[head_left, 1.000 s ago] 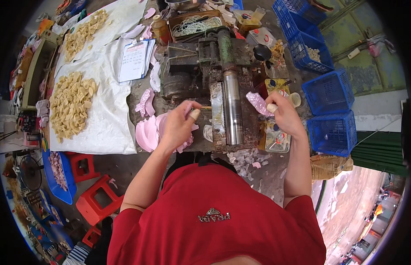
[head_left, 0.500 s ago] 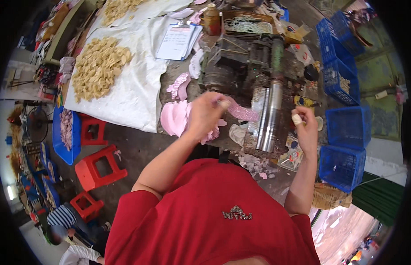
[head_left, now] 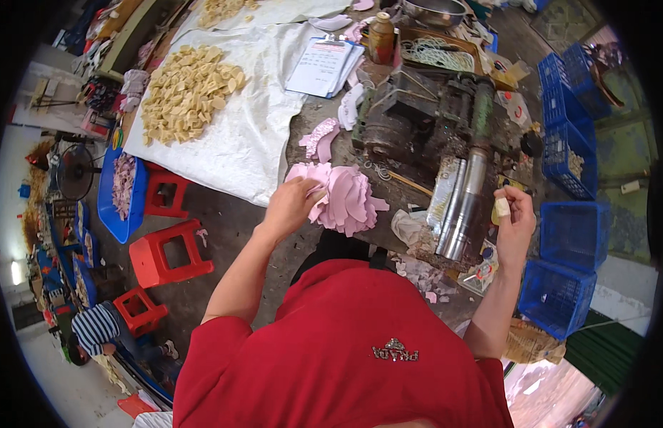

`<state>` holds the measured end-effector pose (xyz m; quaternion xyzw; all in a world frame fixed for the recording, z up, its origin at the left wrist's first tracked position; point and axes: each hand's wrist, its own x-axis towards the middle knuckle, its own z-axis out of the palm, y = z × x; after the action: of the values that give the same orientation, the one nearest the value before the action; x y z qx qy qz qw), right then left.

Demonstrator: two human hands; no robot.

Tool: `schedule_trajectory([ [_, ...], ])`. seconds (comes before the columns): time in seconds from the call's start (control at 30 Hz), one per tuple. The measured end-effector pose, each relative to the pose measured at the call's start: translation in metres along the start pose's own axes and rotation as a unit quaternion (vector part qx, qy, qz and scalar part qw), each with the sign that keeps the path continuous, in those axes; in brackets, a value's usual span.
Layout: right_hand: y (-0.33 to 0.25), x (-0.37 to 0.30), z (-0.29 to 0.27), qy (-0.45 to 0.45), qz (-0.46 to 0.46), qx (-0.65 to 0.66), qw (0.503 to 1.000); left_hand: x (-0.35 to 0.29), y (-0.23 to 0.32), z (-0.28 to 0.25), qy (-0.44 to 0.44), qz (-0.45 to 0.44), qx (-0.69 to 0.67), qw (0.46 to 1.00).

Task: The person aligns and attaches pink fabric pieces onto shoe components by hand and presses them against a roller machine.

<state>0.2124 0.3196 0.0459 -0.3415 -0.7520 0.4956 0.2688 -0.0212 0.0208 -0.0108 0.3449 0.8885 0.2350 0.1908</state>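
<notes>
A clipboard is bearing writing. Left hand is touching pink pieces sprawling left-to-right, grip unclear; right hand is curling half-open.

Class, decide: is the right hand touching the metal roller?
Apart: the head view shows a clear gap between the right hand and the metal roller.

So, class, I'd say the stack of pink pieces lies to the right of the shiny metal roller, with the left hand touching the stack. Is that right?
Not quite: the stack of pink pieces lies to the left of the shiny metal roller, as the head view shows. The left hand is indeed touching the stack.
</notes>
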Motion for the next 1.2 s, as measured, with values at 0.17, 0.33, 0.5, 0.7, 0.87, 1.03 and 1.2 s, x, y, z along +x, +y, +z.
schedule_trajectory([
  [0.17, -0.052, -0.021, 0.058, -0.132, -0.193, -0.020, 0.972, 0.011, 0.094, -0.008, 0.036, 0.117, -0.413, 0.903],
  [0.33, -0.065, -0.042, 0.090, -0.134, -0.167, 0.008, 0.977, 0.007, 0.158, 0.010, 0.105, 0.257, -0.488, 0.827],
  [0.5, -0.066, -0.035, 0.065, -0.169, -0.221, -0.050, 0.959, 0.014, 0.164, 0.024, 0.093, 0.255, -0.449, 0.851],
  [0.7, -0.046, -0.011, -0.018, -0.064, 0.007, 0.061, 0.996, 0.032, 0.134, 0.033, 0.062, 0.062, -0.370, 0.925],
  [0.87, 0.018, 0.015, -0.051, -0.191, 0.009, -0.216, 0.957, 0.033, 0.126, 0.055, -0.021, 0.128, -0.290, 0.948],
  [1.03, 0.001, 0.008, -0.014, -0.265, 0.088, -0.247, 0.928, 0.036, 0.151, 0.074, -0.010, 0.154, -0.234, 0.960],
  [1.2, 0.016, 0.003, -0.011, -0.086, -0.067, -0.236, 0.966, 0.043, 0.147, 0.079, 0.058, 0.124, -0.198, 0.971],
])
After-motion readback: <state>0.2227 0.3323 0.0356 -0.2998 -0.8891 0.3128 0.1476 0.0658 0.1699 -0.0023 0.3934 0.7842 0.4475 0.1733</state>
